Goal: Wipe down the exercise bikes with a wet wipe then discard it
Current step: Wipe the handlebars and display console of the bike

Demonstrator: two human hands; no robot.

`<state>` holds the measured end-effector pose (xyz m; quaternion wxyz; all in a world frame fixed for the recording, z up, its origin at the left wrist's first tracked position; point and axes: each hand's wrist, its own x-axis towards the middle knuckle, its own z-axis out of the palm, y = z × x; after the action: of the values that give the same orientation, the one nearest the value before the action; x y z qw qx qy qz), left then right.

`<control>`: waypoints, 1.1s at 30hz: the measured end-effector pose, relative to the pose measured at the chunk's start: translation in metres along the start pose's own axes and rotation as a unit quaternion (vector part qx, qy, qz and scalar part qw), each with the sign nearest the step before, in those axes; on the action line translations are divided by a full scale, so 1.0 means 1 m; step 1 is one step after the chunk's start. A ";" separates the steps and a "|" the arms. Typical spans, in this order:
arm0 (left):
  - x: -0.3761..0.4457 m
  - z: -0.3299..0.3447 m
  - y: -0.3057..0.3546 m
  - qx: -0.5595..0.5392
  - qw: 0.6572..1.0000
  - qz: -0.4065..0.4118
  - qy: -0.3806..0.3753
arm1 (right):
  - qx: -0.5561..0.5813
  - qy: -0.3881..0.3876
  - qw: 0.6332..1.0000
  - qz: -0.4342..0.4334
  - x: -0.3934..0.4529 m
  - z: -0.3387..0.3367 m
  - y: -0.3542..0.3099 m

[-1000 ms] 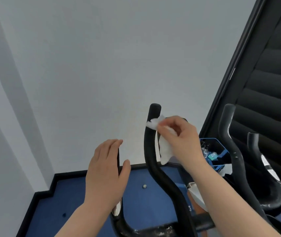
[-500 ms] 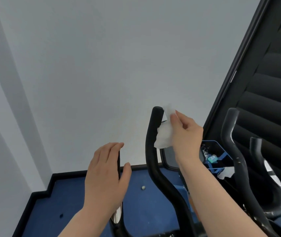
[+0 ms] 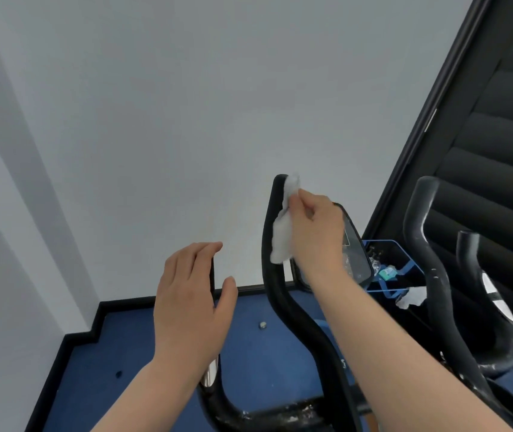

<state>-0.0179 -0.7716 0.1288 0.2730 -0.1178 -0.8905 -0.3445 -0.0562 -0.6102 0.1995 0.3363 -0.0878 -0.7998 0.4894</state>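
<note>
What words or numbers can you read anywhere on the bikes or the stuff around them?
None can be read.
Black console screen behind the right hand: faint markings, too blurred to read.
Small teal packet in the blue wire basket: print too small to read.

White wipe [image 3: 283, 238], black handlebar [image 3: 292, 310], blue floor [image 3: 130, 353], pale grey wall [image 3: 186, 120]

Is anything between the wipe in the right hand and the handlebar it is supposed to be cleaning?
Nothing visible. The right hand pinches the wet wipe and holds it directly against the upper end of the black handlebar, with no gap or object showing between them. The left hand rests on the other grip, clear of that spot.
</note>
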 end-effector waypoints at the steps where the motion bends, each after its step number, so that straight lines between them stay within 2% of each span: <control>1: 0.000 0.000 0.000 0.001 1.000 0.001 0.000 | -0.022 0.001 1.000 -0.007 -0.005 0.006 0.004; 3: 0.000 0.001 0.000 0.001 1.000 0.002 0.004 | -0.108 -0.022 0.994 -0.021 -0.019 0.011 0.019; 5: 0.002 0.003 0.000 0.001 1.000 -0.002 0.013 | -0.194 -0.098 0.976 -0.021 -0.031 0.002 0.035; 7: 0.002 0.004 0.002 -0.001 1.000 -0.007 0.017 | -0.208 -0.144 0.967 -0.026 -0.032 -0.013 0.038; 9: 0.002 0.005 0.002 -0.002 1.000 -0.009 0.016 | -0.147 -0.090 0.982 -0.076 -0.023 -0.025 0.020; 10: 0.001 0.004 0.002 -0.001 1.000 -0.008 0.015 | -0.114 -0.043 0.983 -0.136 -0.016 -0.028 0.008; 12: 0.002 0.003 0.002 0.002 1.000 -0.006 0.016 | -0.135 -0.003 0.960 -0.245 0.001 -0.022 -0.008; 16: 0.002 -0.001 0.000 0.002 1.000 -0.001 0.010 | -0.284 -0.011 0.894 -0.346 0.014 0.003 0.001; 20: 0.001 -0.002 -0.001 0.002 1.000 0.010 0.004 | -0.323 -0.057 0.864 -0.382 0.009 0.006 0.024; 22: 0.001 -0.002 -0.002 -0.001 1.000 0.006 0.005 | -0.306 -0.128 0.864 -0.380 -0.001 0.005 0.035; 23: 0.001 -0.002 -0.001 -0.004 1.000 0.003 0.005 | -0.275 -0.164 0.876 -0.362 -0.005 0.003 0.039; 25: 0.000 -0.001 0.000 -0.010 1.000 -0.003 0.005 | -0.202 -0.228 0.908 -0.288 -0.012 -0.003 0.040; 27: -0.001 -0.001 0.002 -0.019 1.000 -0.007 0.001 | -0.156 -0.293 0.921 -0.204 -0.015 -0.013 0.038; 29: -0.003 -0.001 0.004 -0.039 0.999 -0.016 -0.008 | -0.128 -0.359 0.912 -0.153 -0.020 -0.025 0.036; 33: -0.013 -0.003 0.010 -0.087 0.995 -0.040 -0.026 | -0.121 -0.430 0.885 -0.133 -0.039 -0.048 0.042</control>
<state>-0.0021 -0.7667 0.1285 0.2243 -0.1148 -0.8679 -0.4280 -0.0040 -0.5725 0.1607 0.0078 0.1982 -0.9231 0.3295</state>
